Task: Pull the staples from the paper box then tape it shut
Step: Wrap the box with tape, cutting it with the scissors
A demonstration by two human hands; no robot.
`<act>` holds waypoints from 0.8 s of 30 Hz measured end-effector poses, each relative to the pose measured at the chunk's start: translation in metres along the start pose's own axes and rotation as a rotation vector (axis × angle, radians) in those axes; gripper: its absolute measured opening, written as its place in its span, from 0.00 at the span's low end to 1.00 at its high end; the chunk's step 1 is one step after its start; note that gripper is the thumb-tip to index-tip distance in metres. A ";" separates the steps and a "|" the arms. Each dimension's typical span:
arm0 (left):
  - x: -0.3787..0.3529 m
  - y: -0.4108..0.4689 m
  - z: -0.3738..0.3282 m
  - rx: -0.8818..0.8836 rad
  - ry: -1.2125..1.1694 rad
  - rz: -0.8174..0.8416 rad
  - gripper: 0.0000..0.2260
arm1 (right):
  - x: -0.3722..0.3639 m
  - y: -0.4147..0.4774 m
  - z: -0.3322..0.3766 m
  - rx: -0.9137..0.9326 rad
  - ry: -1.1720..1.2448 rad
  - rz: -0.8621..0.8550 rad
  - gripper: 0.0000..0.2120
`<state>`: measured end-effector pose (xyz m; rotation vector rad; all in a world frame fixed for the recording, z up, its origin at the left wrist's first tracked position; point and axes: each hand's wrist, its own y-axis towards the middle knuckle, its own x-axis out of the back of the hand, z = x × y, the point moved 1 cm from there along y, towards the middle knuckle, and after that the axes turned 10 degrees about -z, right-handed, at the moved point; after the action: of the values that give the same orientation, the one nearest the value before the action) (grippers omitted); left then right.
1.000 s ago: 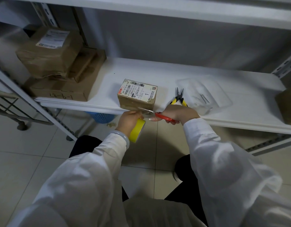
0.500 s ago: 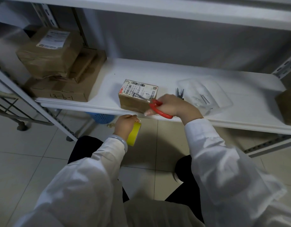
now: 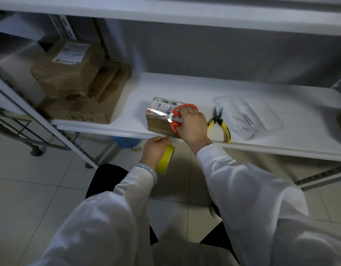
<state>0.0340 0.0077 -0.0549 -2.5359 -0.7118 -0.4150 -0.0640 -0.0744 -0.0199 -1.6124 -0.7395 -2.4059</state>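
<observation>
Paper box (image 3: 158, 125): small, brown, with a white barcode label on top. It is stood at the front edge of the white shelf (image 3: 185, 89), about midway along it.

Scissors (image 3: 173, 117): red-handled, with the blades pointed toward the left end of the shelf and held across the label. Whether the label is touched cannot be told.

Right hand (image 3: 192, 123): closed round the scissor handles and positioned over the right part of the box.

Left hand (image 3: 154, 148): held just below the front edge of the shelf, in front of the box. A roll of yellow tape (image 3: 165, 160) is gripped in its curled fingers.

Pliers (image 3: 219, 123): yellow-handled and laid on the shelf just right of the box. The nose is turned toward the back edge, and one handle reaches the front edge.

Clear tray (image 3: 262, 104): set right of the pliers, toward the right end. Several metal staples (image 3: 244, 120) are seen in it.

Cardboard boxes (image 3: 79, 104): stacked at the left end of the shelf.

Blue basket (image 3: 123, 142): partly seen on the floor under the front edge.
</observation>
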 end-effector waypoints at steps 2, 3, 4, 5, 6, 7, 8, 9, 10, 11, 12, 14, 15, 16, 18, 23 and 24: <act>0.001 -0.002 0.001 0.016 -0.036 -0.038 0.06 | 0.002 0.002 -0.002 0.014 0.023 0.001 0.18; 0.001 -0.003 0.001 0.028 -0.055 -0.051 0.06 | 0.004 0.003 -0.003 0.024 0.048 0.011 0.19; 0.001 -0.002 0.002 0.031 -0.070 -0.058 0.07 | 0.006 0.003 -0.005 0.028 0.079 0.026 0.19; 0.001 -0.002 0.002 0.033 -0.075 -0.055 0.07 | 0.008 0.004 -0.007 0.030 0.104 0.041 0.19; 0.000 -0.001 0.002 0.034 -0.077 -0.047 0.08 | 0.010 0.003 -0.009 0.034 0.113 0.049 0.19; 0.000 0.000 0.003 0.039 -0.075 -0.035 0.08 | 0.011 0.003 -0.011 0.038 0.108 0.046 0.19; -0.001 0.001 0.004 0.042 -0.082 -0.037 0.08 | 0.011 0.003 -0.012 0.037 0.103 0.039 0.18; -0.001 -0.001 0.002 0.046 -0.094 -0.041 0.08 | 0.011 0.003 -0.012 0.034 0.109 0.031 0.18; -0.001 -0.003 0.001 0.045 -0.113 -0.049 0.08 | 0.011 0.003 -0.011 0.032 0.125 0.027 0.18; -0.001 -0.005 0.001 0.046 -0.125 -0.058 0.09 | 0.011 0.003 -0.010 0.032 0.146 0.023 0.18; -0.001 -0.005 0.000 0.047 -0.145 -0.067 0.10 | 0.010 0.004 -0.010 0.026 0.171 0.024 0.18; 0.001 -0.005 -0.001 0.055 -0.181 -0.086 0.12 | 0.012 0.004 -0.009 -0.004 0.239 0.019 0.18; 0.003 -0.006 -0.003 0.051 -0.188 -0.096 0.11 | 0.013 0.003 -0.009 -0.027 0.286 -0.002 0.18; 0.005 -0.007 -0.005 0.040 -0.189 -0.100 0.10 | 0.016 0.002 -0.009 -0.059 0.333 -0.042 0.17; 0.005 -0.007 -0.007 0.017 -0.200 -0.091 0.09 | 0.024 0.000 -0.011 -0.176 0.394 -0.146 0.16; -0.003 -0.012 -0.017 -0.030 -0.240 -0.033 0.13 | 0.045 -0.001 -0.021 -0.489 0.404 -0.061 0.26; -0.006 -0.013 -0.019 -0.040 -0.239 -0.025 0.13 | 0.048 -0.002 -0.025 -0.512 0.380 0.004 0.25</act>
<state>0.0190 0.0047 -0.0366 -2.6448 -0.8294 -0.1361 -0.1046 -0.0776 0.0154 -1.2073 -0.0546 -2.9334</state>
